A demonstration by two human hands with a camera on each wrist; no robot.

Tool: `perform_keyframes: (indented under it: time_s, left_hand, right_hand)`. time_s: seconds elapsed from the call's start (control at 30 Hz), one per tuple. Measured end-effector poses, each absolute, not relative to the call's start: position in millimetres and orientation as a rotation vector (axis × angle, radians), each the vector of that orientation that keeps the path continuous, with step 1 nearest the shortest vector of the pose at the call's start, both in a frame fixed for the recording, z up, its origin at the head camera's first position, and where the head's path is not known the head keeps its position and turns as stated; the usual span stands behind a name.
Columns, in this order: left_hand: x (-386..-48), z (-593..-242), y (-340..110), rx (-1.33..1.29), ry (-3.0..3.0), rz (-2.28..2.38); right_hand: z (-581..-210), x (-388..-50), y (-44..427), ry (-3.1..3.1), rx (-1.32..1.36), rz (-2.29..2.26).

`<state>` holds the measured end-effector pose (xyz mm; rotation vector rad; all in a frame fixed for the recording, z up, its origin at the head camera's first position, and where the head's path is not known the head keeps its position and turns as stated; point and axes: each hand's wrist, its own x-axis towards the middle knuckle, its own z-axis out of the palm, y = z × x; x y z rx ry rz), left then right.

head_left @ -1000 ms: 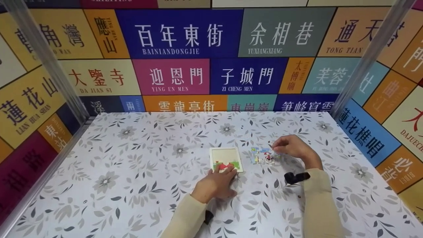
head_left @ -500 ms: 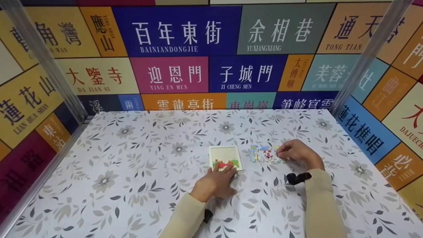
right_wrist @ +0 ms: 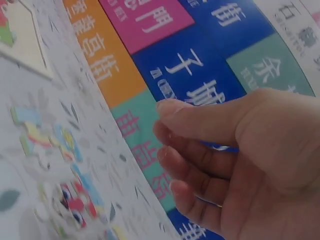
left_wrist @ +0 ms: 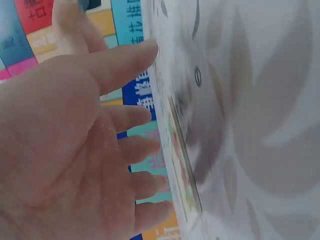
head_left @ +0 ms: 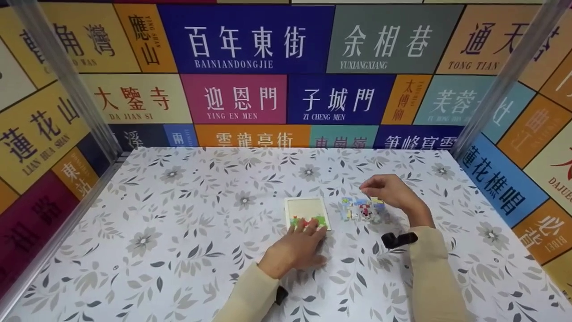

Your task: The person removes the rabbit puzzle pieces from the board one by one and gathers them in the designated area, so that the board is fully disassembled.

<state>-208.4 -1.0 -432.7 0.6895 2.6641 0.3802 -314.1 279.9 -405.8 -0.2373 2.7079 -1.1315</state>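
Observation:
A small square puzzle frame [head_left: 306, 205] with a pale bare upper part lies on the patterned cloth. Green and red picture parts fill its lower side. My left hand [head_left: 295, 250] lies over that near edge, fingers extended; in the left wrist view the frame [left_wrist: 184, 160] is seen edge-on beside the fingertips. Right of it lies a cluster of loose jigsaw pieces [head_left: 363, 211], blue, yellow, white and red. Above the cluster's far side hovers my right hand [head_left: 393, 192]. In the right wrist view its fingers [right_wrist: 192, 120] bend loosely, thumb close to the index finger, with nothing visible between them.
White cloth [head_left: 178, 250] with grey leaves and flowers covers the table. Walls of coloured panels [head_left: 241, 40] with Chinese lettering stand behind and at both sides, with clear corner posts. Black straps [head_left: 400, 240] sit at the wrists.
My right hand first came nearer over the right side of the pieces, then rose and moved left to their far side. The left hand's fingers have spread slightly over the frame.

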Motion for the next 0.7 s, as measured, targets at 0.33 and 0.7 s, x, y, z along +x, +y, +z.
perform_keyframes:
  time_s: [0.33,0.7]
  left_hand:
    - [-209,-442,5,0.694,2.622,0.307]
    - [-212,-440,-1,0.711,2.636,0.258]
  right_hand:
    - [-418,-324,215,2.634,-0.413,-1.194]
    - [-450,-329,167,2.401,-0.551,-1.201]
